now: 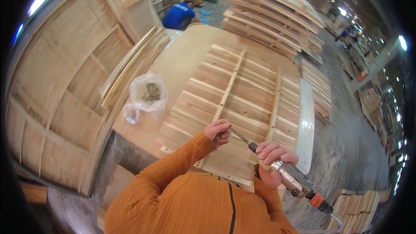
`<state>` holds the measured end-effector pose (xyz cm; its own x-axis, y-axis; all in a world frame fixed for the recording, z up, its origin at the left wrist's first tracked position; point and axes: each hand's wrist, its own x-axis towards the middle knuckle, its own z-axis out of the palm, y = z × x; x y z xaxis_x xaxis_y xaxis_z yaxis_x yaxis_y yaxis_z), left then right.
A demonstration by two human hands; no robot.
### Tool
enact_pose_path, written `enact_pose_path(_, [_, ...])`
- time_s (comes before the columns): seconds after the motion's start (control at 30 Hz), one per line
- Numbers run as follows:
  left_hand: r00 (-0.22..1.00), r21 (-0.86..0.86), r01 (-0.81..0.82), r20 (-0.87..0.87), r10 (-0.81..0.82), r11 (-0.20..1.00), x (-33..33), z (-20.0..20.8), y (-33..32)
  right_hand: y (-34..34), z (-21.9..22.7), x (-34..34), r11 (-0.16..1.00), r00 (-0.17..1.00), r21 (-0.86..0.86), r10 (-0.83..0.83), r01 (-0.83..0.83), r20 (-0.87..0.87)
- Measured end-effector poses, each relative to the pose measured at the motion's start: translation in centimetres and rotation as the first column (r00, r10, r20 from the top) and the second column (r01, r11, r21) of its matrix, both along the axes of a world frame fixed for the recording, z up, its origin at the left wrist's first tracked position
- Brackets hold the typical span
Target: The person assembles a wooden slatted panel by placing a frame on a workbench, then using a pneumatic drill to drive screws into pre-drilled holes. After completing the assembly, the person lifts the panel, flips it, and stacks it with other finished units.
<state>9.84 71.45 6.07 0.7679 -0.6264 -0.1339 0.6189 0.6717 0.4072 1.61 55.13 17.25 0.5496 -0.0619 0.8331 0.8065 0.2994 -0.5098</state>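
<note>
My right hand (275,159) is wrapped round a silver air screwdriver (294,181), with an orange collar and a clear hose at its rear end. Its long thin bit points up and left toward my left hand (219,133). The left fingers are pinched together at the bit's tip; what they hold there is too small to make out. Both hands are above a slatted wooden panel (199,108). Two narrow battens, the left batten (232,82) and the right batten (275,99), run lengthwise across its boards.
A clear plastic bag of small brownish pieces (151,92) sits left of the panel on the wooden tabletop (190,47). Stacked panels (268,17) rise at the far end. Large framed boards (60,82) lean at left. A person in blue (178,16) crouches beyond the table.
</note>
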Motion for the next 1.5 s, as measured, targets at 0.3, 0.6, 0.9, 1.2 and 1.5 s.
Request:
enact_pose_path(0.3, [0.992,-0.059,-0.121,-0.051,0.118,0.991,-1.4,-0.6,11.5,10.6,-1.1,2.3,0.985,0.98,0.029,0.171,-0.169,-0.104])
enact_pose_path(0.6, [0.989,0.101,-0.117,-0.079,0.125,0.988,0.5,-0.4,17.4,17.3,-1.5,3.8,0.99,0.986,-0.013,0.142,-0.144,-0.088])
enact_pose_path(0.9, [0.997,-0.006,0.012,-0.071,-0.012,1.0,3.3,-0.5,18.5,19.1,-2.0,5.0,0.997,0.994,0.046,0.061,-0.057,-0.095])
enact_pose_path(1.2, [0.991,0.196,0.11,-0.091,-0.093,0.974,5.5,-1.1,16.4,18.3,-3.1,6.6,0.993,0.992,0.067,-0.091,0.097,-0.088])
enact_pose_path(1.5, [0.69,0.013,-0.1,-0.719,0.079,0.995,7.3,-4.0,15.3,17.0,-3.4,8.0,0.974,0.971,0.022,-0.223,0.226,-0.085])
